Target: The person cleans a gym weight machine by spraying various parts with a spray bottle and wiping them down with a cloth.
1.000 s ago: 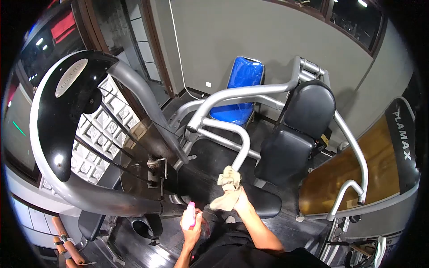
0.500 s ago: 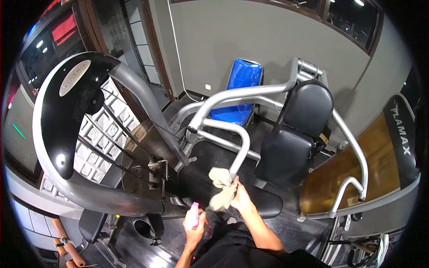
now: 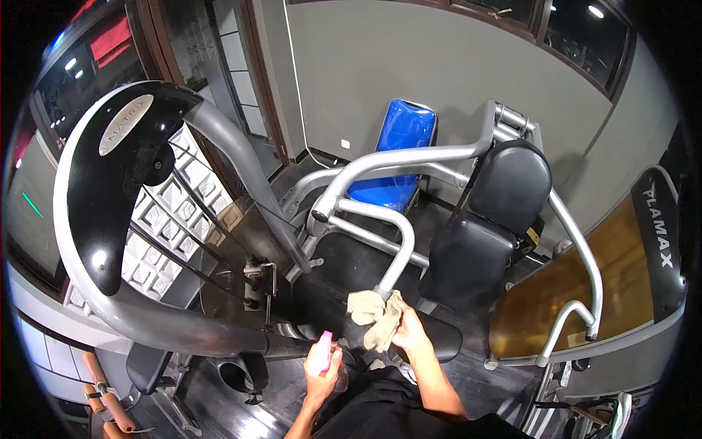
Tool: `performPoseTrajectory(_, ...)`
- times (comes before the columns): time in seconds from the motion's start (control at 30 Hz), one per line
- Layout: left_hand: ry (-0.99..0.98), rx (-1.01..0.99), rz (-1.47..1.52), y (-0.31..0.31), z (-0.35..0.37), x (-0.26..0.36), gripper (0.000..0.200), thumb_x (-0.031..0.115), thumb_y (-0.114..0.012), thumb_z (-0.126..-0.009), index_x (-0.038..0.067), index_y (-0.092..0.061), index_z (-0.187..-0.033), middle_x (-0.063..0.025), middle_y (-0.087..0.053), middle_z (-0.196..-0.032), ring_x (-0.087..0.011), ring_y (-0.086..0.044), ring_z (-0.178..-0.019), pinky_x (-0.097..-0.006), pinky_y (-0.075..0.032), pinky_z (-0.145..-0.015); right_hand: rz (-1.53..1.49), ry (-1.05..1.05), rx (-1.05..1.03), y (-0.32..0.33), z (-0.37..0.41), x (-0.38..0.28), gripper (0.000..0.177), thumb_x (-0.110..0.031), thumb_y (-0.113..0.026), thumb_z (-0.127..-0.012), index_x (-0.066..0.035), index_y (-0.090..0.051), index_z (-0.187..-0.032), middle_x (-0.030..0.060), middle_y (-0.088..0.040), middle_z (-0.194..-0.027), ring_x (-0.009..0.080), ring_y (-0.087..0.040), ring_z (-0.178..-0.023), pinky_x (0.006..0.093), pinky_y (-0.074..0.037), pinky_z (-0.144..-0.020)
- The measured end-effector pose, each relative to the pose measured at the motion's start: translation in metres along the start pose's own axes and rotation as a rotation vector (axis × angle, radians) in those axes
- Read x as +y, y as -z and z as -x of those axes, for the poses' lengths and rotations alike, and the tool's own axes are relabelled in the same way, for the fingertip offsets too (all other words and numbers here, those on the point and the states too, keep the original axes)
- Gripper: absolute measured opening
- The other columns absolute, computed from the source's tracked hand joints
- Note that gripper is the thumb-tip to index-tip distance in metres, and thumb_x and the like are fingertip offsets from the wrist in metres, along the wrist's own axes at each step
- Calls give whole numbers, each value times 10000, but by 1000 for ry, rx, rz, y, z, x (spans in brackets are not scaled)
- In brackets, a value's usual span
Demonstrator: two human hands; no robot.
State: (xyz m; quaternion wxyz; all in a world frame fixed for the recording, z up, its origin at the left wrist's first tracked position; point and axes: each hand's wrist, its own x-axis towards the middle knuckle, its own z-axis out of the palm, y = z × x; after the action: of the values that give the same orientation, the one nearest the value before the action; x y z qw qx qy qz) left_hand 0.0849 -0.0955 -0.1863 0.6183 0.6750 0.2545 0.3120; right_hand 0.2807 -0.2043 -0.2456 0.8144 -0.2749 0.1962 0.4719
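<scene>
My right hand (image 3: 411,331) grips a beige cloth (image 3: 379,314) that is bunched around the lower end of a silver handle bar (image 3: 399,260) on the gym machine. To the left, my left hand (image 3: 322,373) is closed around a spray bottle with a pink and white nozzle (image 3: 323,350). Most of the bottle's body is hidden by my fingers. Just beyond my right hand lies the dark padded end of a cushion (image 3: 444,340). The machine's black seat (image 3: 468,260) and backrest (image 3: 510,179) stand farther off to the right.
A black weight-stack tower (image 3: 91,212) curves up on the left. A blue padded bench (image 3: 402,135) leans near the grey wall. Another machine with a brown panel (image 3: 567,293) stands at the right. A black holder (image 3: 241,373) is low on the left.
The view has shifted slightly. My right hand and the cloth have moved a little down and right, at the handle's end. My left hand still holds the spray bottle.
</scene>
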Motion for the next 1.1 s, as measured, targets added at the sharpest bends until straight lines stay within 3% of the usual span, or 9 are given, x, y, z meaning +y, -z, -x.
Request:
performPoseTrajectory(0.27, -72, -242, -82, -15, -52, 2, 180, 38, -681, -807, 1, -623, -974, -51, -625, -828, -112, -595, -722, -254, -475, -649, 20, 168, -4, -11, 31, -19, 290, -298, -473, -964, -107, -539, -1171, 39, -618, -1101, 211, -595, -1023, 381, -482, -904)
performPoseTrajectory(0.4, -39, -277, -60, -26, -79, 8, 174, 35, -680, -812, -5, -618, -969, -61, -627, -829, -125, -594, -724, -264, -478, -665, 297, 961, 112, -56, 32, -30, 367, -204, -432, -988, -70, -426, -1329, 111, -561, -1191, 218, -562, -1072, 352, -444, -948)
performPoseTrajectory(0.47, -27, -293, -25, -31, -91, 2, 173, 33, -681, -811, -5, -617, -968, -62, -627, -829, -125, -594, -725, -263, -477, -665, 740, 928, 381, -53, 22, -47, 422, -99, -480, -945, -30, -419, -1357, 132, -479, -1328, 222, -483, -1192, 320, -379, -996)
performPoseTrajectory(0.5, -18, -297, 3, -33, -99, 0, 172, 31, -681, -811, -4, -617, -966, -64, -627, -830, -125, -594, -726, -262, -476, -666, 1169, 1316, 383, -56, 12, -55, 415, -51, -533, -889, -19, -485, -1299, 213, -434, -1362, 289, -447, -1242, 356, -367, -1013)
performPoseTrajectory(0.53, -19, -305, 9, -36, -108, 0, 172, 31, -681, -811, -4, -617, -966, -64, -627, -830, -125, -594, -726, -262, -476, -666, 1458, 1375, 450, -52, -2, -61, 339, -42, -586, -833, -8, -583, -1171, 283, -405, -1350, 371, -401, -1278, 396, -356, -1028)
performPoseTrajectory(0.67, -89, -342, -22, -42, -139, 2, 166, 44, -678, -816, 0, -615, -963, -60, -626, -832, -124, -591, -730, -260, -472, -670, 1965, 1393, 240, -116, -47, -106, 278, -28, -617, -780, -26, -650, -1056, 242, -392, -1387, 416, -405, -1253, 417, -374, -1029)
performPoseTrajectory(0.87, -6, -336, 33, -47, -178, -6, 171, 58, -678, -818, -1, -612, -965, -58, -628, -841, -126, -591, -751, -261, -469, -693, 1960, 1251, -342, -185, -130, -119, 392, 8, -571, -784, -90, -613, -1161, 151, -404, -1420, 316, -432, -1278, 379, -392, -1050)
performPoseTrajectory(1.0, -98, -324, -32, -37, -196, -7, 199, 56, -650, -839, -3, -591, -1019, -45, -624, -867, -128, -592, -802, -279, -483, -740, 2502, 1244, -271, -205, -148, -78, 391, -91, -583, -791, -157, -624, -1174, 157, -409, -1411, 368, -369, -1313, 463, -432, -990)
performPoseTrajectory(1.1, -98, -264, -6, -29, -207, -10, 196, 50, -655, -832, -6, -602, -1012, -58, -632, -875, -139, -601, -832, -285, -481, -773, 2528, 1308, -201, -188, -138, -80, 355, -123, -566, -787, -132, -640, -1135, 150, -428, -1391, 362, -380, -1302, 481, -410, -996)
